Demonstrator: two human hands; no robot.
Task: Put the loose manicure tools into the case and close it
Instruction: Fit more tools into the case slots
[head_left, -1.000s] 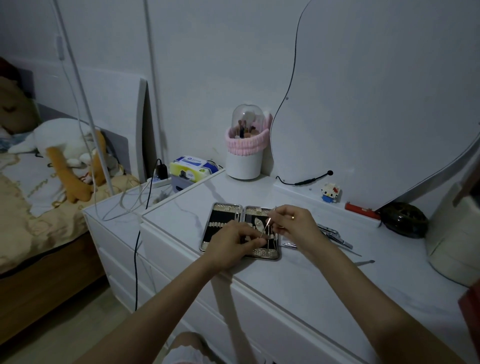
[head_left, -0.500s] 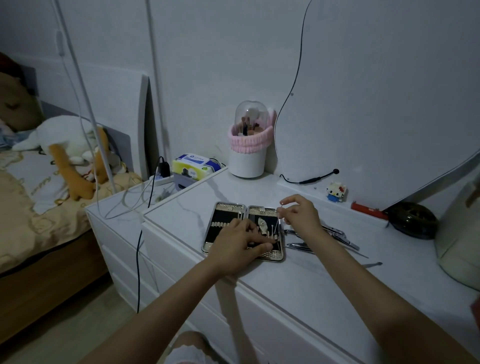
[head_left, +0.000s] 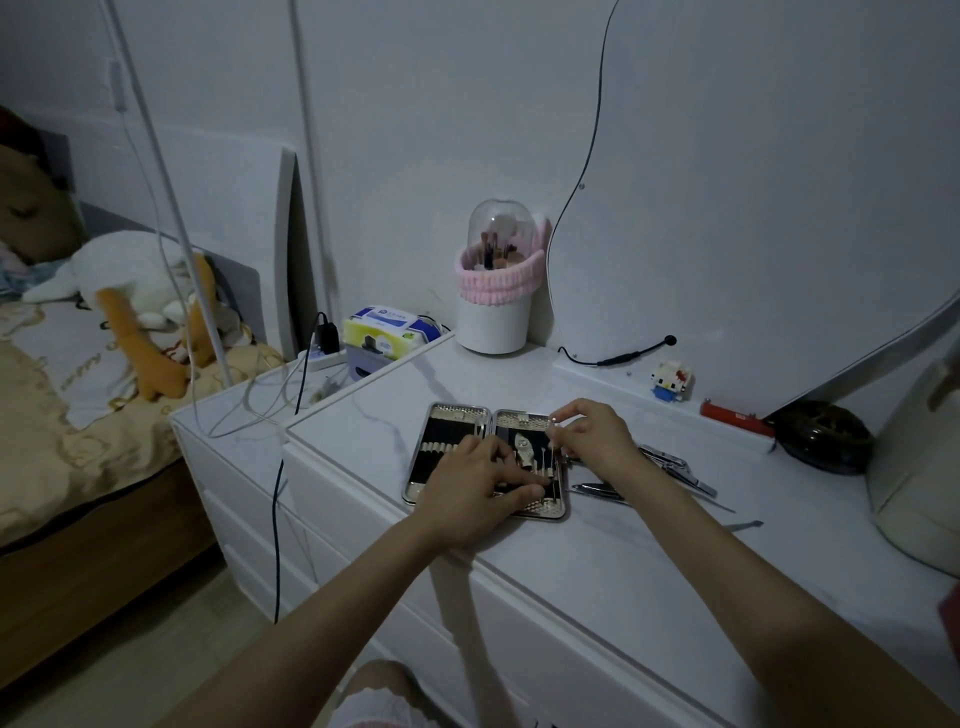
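Observation:
The manicure case (head_left: 451, 447) lies open and flat on the white dresser top (head_left: 623, 545), its two black halves lined with pale elastic loops. My left hand (head_left: 470, 491) rests palm down across the case's lower middle, fingers pressing on the loops of the right half. My right hand (head_left: 589, 436) hovers at the case's right edge, pinching a thin metal tool (head_left: 554, 439) that stands almost upright in the right half. Several loose steel tools (head_left: 670, 470) lie on the dresser just right of the case, partly hidden by my right wrist.
A white brush holder (head_left: 493, 312) with a pink band stands at the back. A small block figure (head_left: 670, 382), a red object (head_left: 732, 418) and a dark round thing (head_left: 826, 439) line the back right. A lower cabinet with a tissue pack (head_left: 387, 332) and cables lies left.
My right hand has moved the thin tool from above the case's middle to its right edge and lowered it into the right half. My left hand shifted slightly right on the loops.

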